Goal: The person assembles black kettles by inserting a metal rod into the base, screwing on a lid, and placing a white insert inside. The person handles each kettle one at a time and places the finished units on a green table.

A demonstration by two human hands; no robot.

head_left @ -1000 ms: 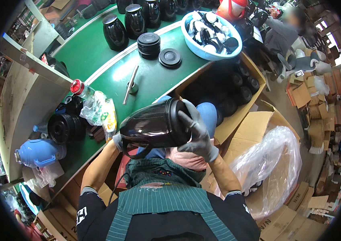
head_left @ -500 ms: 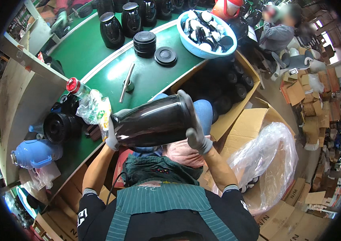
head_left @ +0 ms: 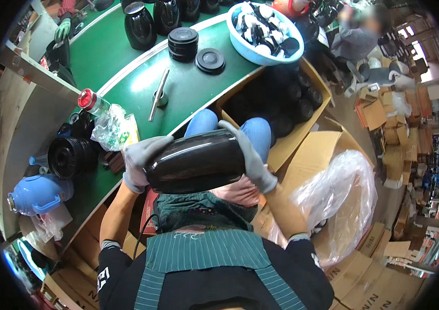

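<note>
A glossy black jug body (head_left: 196,161) lies sideways above my lap, held between both gloved hands. My left hand (head_left: 144,157) is wrapped round its left end, with the fingers over the upper side. Around the other end curves my right hand (head_left: 250,155), its fingers reaching along the top. Both ends of the jug body are largely covered by the grey gloves. Beyond it on the green bench stands a metal rod tool (head_left: 158,97) in a small round base. A stack of black lids (head_left: 183,44) and a flat black lid (head_left: 210,60) sit farther back.
A light blue basin (head_left: 236,45) holds black and white parts. Right of my knees is a carton (head_left: 273,147) of black pieces, beside a plastic-lined carton (head_left: 294,173). At left are a red-capped bottle (head_left: 93,101) and blue jug (head_left: 41,194). A co-worker's green-gloved hand (head_left: 63,30) shows far left.
The jug body has tilted slightly and shifted left. My left hand has come over its upper side, and my right hand has wrapped closer round its end. A co-worker's gloved hand has appeared far left.
</note>
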